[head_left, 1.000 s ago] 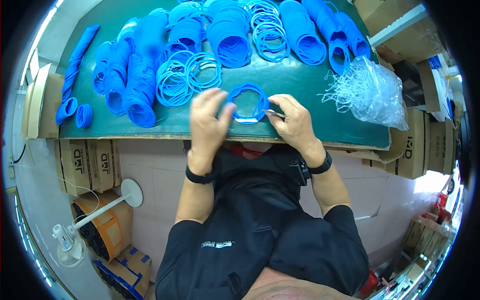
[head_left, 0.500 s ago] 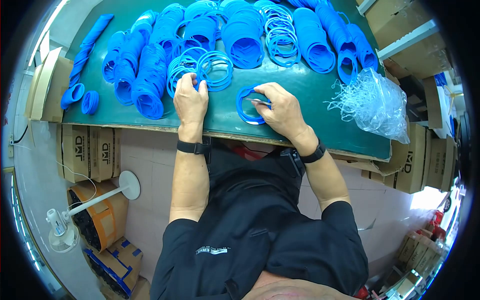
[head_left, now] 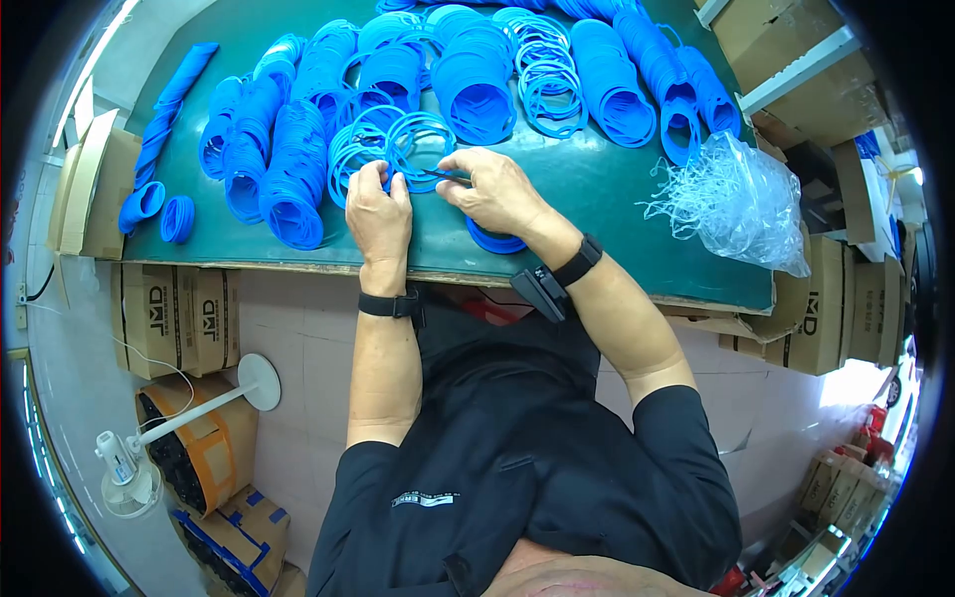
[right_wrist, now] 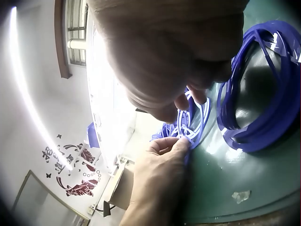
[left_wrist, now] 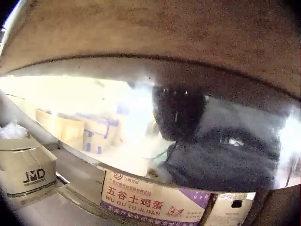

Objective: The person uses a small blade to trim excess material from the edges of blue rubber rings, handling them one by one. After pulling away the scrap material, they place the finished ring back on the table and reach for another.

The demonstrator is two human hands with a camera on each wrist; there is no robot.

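Observation:
My left hand (head_left: 380, 221) pinches the near edge of a blue ring in the loose ring pile (head_left: 350, 149). In the right wrist view the left thumb and forefinger meet on the blue strand. Close to its right, my right hand (head_left: 495, 194) holds a slim, dark pointed tool (head_left: 446, 177) between thumb and fingers, its tip over the rings. A small stack of blue rings (right_wrist: 277, 134) lies on the table by the right wrist, partly hidden under the right hand in the head view. The left wrist view shows neither hand's fingertips.
Rows of blue ring bundles (head_left: 476, 99) line the back of the green table (head_left: 587, 204). At the right sits a clear plastic bag with pale strands (head_left: 741, 204). A rolled blue bundle (head_left: 164, 124) and a small coil (head_left: 177, 219) lie at the left. Cardboard boxes (head_left: 159, 318) stand below.
The left hand moved left from beside the small ring stack to the loose pile and took hold there. The right hand then left the stack and came leftward with its tool.

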